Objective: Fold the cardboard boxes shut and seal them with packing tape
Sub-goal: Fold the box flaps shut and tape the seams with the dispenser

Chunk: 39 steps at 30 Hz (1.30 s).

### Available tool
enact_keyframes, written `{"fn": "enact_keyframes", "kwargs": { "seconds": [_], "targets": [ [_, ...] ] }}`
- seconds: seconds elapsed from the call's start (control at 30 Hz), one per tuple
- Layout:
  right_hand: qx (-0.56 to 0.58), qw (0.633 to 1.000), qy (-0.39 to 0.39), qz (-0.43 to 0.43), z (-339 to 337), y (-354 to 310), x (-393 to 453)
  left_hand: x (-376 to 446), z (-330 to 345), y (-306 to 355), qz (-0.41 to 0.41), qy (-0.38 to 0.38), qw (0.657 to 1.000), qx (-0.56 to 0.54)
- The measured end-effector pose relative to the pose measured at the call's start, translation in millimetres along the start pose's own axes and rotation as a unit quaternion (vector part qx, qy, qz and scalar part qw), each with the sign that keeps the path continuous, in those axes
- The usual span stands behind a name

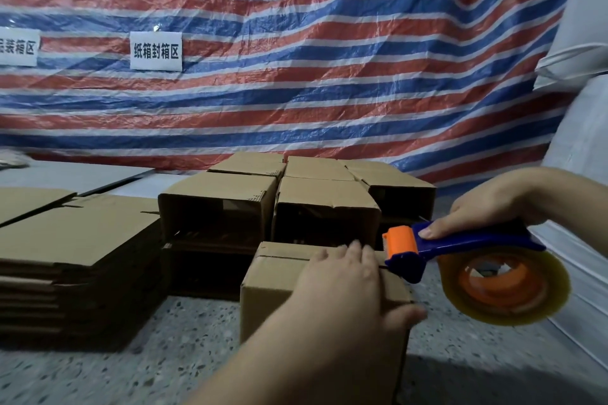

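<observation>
- On the speckled floor [197, 322], centre foreground: closed cardboard box [273, 276], top flaps folded together.
- Left hand [345, 286]: flat on the box top, fingers straight, thumb over the near right edge.
- Right hand [487, 204]: gripping the blue handle of the tape dispenser [460, 250]; orange head at the box's right edge.
- Tape roll [506, 286]: hanging off the dispenser, right of the box.
- Behind: open boxes [223, 207] stacked.
- Left: flattened cartons [65, 256] piled.
</observation>
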State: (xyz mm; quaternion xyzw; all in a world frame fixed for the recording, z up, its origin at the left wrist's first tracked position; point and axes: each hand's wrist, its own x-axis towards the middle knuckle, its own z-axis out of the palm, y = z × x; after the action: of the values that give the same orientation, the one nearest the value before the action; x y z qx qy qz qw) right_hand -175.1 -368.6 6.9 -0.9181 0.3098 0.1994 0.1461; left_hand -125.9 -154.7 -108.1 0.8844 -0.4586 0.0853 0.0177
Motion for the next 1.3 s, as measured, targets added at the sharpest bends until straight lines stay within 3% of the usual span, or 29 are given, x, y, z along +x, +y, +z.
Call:
{"fn": "enact_keyframes", "kwargs": {
  "seconds": [0.23, 0.57, 0.93, 1.07, 1.3],
  "targets": [
    [0.020, 0.999, -0.043, -0.004, -8.0, 11.2, -1.0, 1.9, 12.7, 0.8, -0.001, 0.028, 0.999, 0.016],
    [-0.047, 0.998, -0.035, 0.027, -0.5, 23.5, -1.7, 1.9, 11.1, 2.5, 0.026, 0.046, 0.999, -0.011],
    [0.038, 0.997, -0.059, -0.017, -5.4, 53.8, -2.2, 1.3, 11.8, 3.4, 0.041, 0.034, 0.998, -0.031],
    [-0.035, 0.998, -0.046, 0.011, -5.0, 49.2, -9.1, -0.4, 11.5, 4.6, 0.038, 0.037, 0.998, -0.029],
    [-0.233, 0.969, 0.072, 0.039, 44.0, 12.0, 10.2, 2.4, 10.8, 4.8, 0.031, 0.031, 0.999, -0.018]
  ]
}}
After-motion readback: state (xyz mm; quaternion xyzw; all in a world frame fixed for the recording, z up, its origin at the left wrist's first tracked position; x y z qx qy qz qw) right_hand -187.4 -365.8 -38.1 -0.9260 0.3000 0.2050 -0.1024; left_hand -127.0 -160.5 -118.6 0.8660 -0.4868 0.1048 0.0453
